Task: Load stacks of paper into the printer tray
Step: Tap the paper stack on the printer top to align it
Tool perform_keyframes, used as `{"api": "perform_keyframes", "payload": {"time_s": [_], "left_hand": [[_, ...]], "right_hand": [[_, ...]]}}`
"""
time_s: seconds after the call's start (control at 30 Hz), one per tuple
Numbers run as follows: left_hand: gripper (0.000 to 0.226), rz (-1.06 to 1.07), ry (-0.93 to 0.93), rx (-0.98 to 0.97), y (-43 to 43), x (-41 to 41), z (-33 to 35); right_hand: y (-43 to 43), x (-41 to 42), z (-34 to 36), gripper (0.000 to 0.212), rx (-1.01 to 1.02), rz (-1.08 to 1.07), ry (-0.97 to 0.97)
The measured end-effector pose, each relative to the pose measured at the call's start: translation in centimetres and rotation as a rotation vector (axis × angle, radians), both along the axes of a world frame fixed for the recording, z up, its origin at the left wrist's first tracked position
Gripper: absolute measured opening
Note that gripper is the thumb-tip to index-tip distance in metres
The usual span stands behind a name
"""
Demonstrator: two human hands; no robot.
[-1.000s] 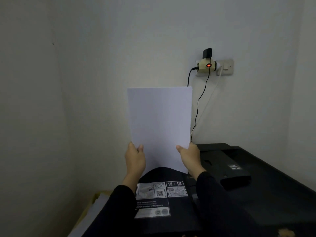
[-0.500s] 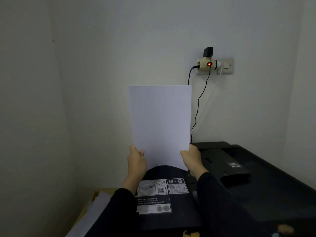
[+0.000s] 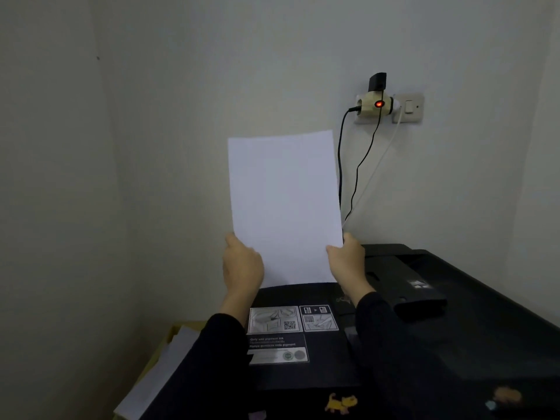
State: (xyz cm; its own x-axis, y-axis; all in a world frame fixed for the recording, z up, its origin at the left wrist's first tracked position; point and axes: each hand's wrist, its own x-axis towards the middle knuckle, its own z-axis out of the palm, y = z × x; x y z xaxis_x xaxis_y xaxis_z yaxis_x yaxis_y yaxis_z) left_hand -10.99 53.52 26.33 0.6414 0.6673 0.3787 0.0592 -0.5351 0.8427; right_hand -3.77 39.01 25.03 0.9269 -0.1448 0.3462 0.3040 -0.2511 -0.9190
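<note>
A white paper stack stands upright in front of the wall, above the black printer. My left hand grips its lower left edge and my right hand grips its lower right edge. The stack's bottom edge sits just behind the raised black printer flap, which carries instruction stickers. Whether the bottom edge has entered the tray slot is hidden by that flap.
A wall socket with an adapter and red light sits on the wall, its cables hanging behind the printer. At the lower left lies a cardboard box with loose white sheets. Walls close in on the left and behind.
The paper stack has tilted slightly left at its top, and both hands slid a little up along its side edges.
</note>
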Motion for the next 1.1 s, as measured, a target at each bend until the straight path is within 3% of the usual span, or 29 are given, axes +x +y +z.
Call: {"api": "perform_keyframes", "payload": {"time_s": [0.07, 0.2, 0.33, 0.6, 0.73, 0.9, 1.1], "left_hand": [[0.036, 0.049, 0.086, 0.041, 0.3, 0.0, 1.0], [0.031, 0.027, 0.336, 0.142, 1.0, -0.2, 1.4], [0.020, -0.057, 0.552, 0.292, 1.1, -1.2, 0.0], [0.035, 0.060, 0.837, 0.362, 0.3, -1.7, -2.3], [0.042, 0.091, 0.929, 0.351, 0.6, -1.8, -2.5], [0.055, 0.147, 0.800, 0.475, 0.0, -2.0, -3.4], [0.044, 0.137, 0.268, 0.518, -3.7, -3.5, -3.2]], "right_hand": [[0.1, -0.1, 0.6, 0.016, -0.044, -0.015, 0.016], [-0.2, -0.8, 0.6, 0.034, -0.140, -0.028, 0.137], [-0.3, -1.6, -0.3, 0.031, -0.280, 0.034, 0.260], [0.2, -3.3, -1.4, 0.003, -0.708, -0.034, 0.316], [0.1, -3.7, -1.7, 0.015, -0.822, -0.048, 0.329], [-0.2, -4.7, -1.7, 0.040, -0.912, -0.116, 0.310], [-2.9, -6.8, -1.6, 0.038, -0.680, -0.139, 0.054]]}}
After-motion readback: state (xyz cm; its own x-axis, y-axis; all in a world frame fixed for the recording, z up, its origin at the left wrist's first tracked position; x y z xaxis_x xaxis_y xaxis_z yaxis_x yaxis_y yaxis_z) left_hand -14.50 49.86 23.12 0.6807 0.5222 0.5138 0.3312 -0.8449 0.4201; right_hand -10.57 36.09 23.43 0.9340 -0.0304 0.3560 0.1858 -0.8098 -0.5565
